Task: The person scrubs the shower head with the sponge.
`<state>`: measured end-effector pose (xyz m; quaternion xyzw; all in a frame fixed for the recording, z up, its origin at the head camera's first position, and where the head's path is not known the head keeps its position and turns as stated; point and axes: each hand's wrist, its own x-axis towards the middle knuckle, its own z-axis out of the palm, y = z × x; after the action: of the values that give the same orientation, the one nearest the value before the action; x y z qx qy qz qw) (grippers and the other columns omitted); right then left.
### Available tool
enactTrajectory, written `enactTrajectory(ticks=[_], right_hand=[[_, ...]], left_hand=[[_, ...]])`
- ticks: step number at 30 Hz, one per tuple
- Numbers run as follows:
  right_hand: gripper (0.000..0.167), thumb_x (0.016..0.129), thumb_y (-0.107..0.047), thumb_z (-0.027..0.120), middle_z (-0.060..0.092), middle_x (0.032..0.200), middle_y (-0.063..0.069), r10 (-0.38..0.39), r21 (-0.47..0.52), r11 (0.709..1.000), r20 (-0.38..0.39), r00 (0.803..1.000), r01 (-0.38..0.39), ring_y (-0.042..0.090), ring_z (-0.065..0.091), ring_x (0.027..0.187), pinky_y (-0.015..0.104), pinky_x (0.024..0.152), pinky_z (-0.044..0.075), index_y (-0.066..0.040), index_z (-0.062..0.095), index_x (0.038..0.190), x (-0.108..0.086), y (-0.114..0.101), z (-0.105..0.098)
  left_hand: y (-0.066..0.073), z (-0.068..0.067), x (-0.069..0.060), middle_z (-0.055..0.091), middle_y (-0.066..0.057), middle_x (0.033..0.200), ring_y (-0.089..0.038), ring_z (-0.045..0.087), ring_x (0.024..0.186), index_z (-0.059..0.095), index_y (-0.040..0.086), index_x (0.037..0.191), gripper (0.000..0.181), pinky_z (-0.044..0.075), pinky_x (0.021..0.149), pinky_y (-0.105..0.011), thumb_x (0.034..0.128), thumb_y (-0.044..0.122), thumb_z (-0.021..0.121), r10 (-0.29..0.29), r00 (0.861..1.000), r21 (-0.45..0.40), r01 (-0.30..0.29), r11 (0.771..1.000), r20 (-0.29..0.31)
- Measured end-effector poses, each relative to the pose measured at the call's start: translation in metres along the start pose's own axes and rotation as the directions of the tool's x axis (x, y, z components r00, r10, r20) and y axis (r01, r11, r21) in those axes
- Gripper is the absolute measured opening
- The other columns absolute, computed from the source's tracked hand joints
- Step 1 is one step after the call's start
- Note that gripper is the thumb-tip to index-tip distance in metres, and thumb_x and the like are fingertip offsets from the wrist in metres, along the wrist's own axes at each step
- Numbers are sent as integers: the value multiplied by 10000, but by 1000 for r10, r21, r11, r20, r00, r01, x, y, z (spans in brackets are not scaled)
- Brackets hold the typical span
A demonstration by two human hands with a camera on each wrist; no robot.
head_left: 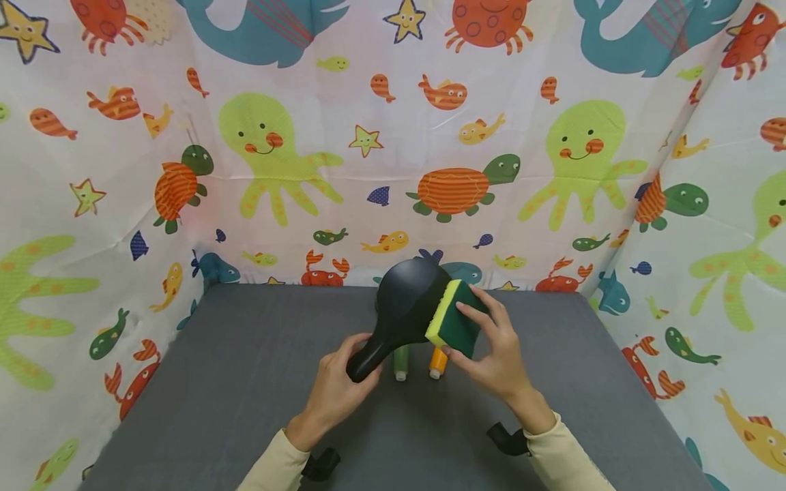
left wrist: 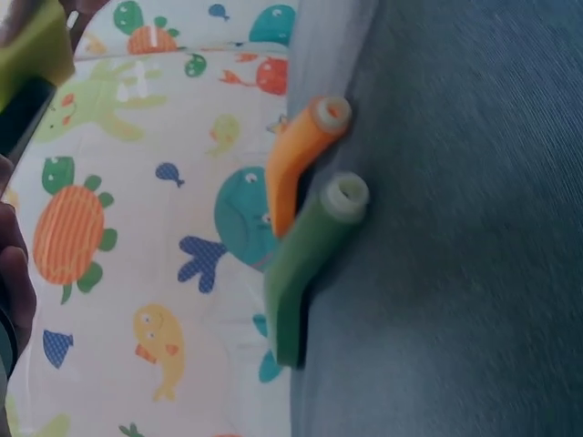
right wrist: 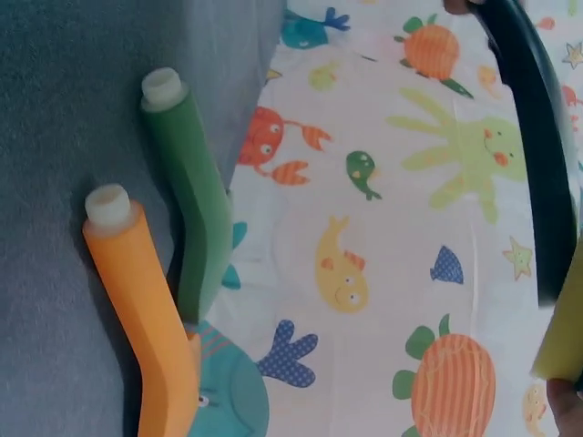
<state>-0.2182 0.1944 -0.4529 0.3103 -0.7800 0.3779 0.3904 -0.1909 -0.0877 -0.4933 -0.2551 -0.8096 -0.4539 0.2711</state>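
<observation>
My left hand (head_left: 340, 382) grips the handle of a black round-headed thing (head_left: 408, 296), shaped like a hand mirror and held up above the table. The side turned away from the head camera is hidden. My right hand (head_left: 494, 348) pinches a sponge (head_left: 463, 324) between thumb and fingers, its yellow foam facing the black head and its dark green pad turned outward. The foam is right at the head's right edge; whether they touch I cannot tell. Beyond and below are a green bent tube (left wrist: 305, 264) and an orange bent tube (right wrist: 146, 309), each with a pale round end.
A grey tabletop (head_left: 258, 382) lies under both hands. Patterned fabric walls (head_left: 368, 191) with sea animals stand at the back and on both sides. Black mounts (head_left: 508, 440) sit at the wrists.
</observation>
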Motion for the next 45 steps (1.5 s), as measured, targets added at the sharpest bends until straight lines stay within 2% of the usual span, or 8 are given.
enactTrajectory(ticks=[8, 17, 20, 24, 27, 32, 37, 45], right_hand=[[654, 804, -502, 756, 437, 1505, 147, 61, -20, 998, 29, 998, -60, 321, 436, 1328, 133, 1019, 388, -143, 610, 1330, -1, 3, -8], [683, 865, -654, 573, 439, 1482, 185, -35, -150, 988, 34, 999, 40, 340, 436, 1313, 549, 876, 542, -140, 622, 1312, -6, -3, -2], [659, 871, -633, 580, 453, 1464, 202, -93, -154, 983, 39, 995, 98, 359, 440, 1301, 551, 845, 550, -129, 631, 1293, -9, -6, 1], [634, 867, -599, 615, 465, 1451, 216, -126, -122, 984, 39, 991, 130, 373, 440, 1299, 360, 972, 509, -116, 643, 1276, -11, -8, 3], [638, 865, -602, 618, 462, 1460, 204, -118, -116, 986, 47, 992, 123, 357, 444, 1294, 285, 1009, 469, -119, 642, 1281, -11, -6, 0], [671, 859, -635, 602, 464, 1462, 194, -85, -137, 986, 39, 996, 90, 348, 452, 1286, 398, 937, 537, -123, 639, 1291, -6, 0, -6], [698, 846, -655, 608, 455, 1482, 174, -39, -124, 992, 8, 999, 40, 352, 447, 1298, 231, 1051, 399, -120, 641, 1293, 1, 2, -11], [683, 863, -650, 577, 445, 1486, 182, -55, -145, 988, 23, 998, 58, 371, 437, 1296, 608, 841, 532, -131, 633, 1302, 1, -7, -10]], left_hand=[[-5, -3, -7, 711, 1, 864, -28, 544, 638, 588, 84, 1224, 529, 441, 588, -157, 743, 67, 807, 89, 996, 52, -88, 995, -12], [-3, 0, -7, 708, 11, 857, -13, 536, 622, 592, 96, 1215, 511, 434, 573, -138, 752, 92, 809, 76, 997, 67, -75, 995, -14], [-3, 1, -7, 707, 8, 860, -13, 534, 621, 594, 96, 1216, 510, 432, 568, -142, 752, 91, 807, 76, 997, 71, -75, 995, -17], [-2, 2, -7, 711, -3, 876, -22, 544, 638, 599, 96, 1220, 517, 435, 578, -158, 749, 91, 811, 79, 997, 84, -77, 993, -21], [-3, 3, -9, 714, -12, 884, -27, 547, 642, 601, 91, 1225, 519, 430, 578, -155, 750, 92, 811, 94, 995, 103, -91, 991, -18], [-2, 2, -10, 717, -17, 896, -35, 540, 636, 599, 81, 1228, 517, 418, 583, -143, 752, 83, 800, 144, 990, 139, -144, 980, 9], [-2, 2, -10, 727, -51, 922, -45, 552, 634, 598, 55, 1234, 538, 430, 586, -145, 734, 67, 797, 217, 976, 170, -219, 961, 27], [0, 0, -8, 731, -58, 934, -37, 543, 628, 615, 47, 1217, 554, 427, 574, -139, 702, 66, 819, 239, 971, 201, -236, 951, 7]])
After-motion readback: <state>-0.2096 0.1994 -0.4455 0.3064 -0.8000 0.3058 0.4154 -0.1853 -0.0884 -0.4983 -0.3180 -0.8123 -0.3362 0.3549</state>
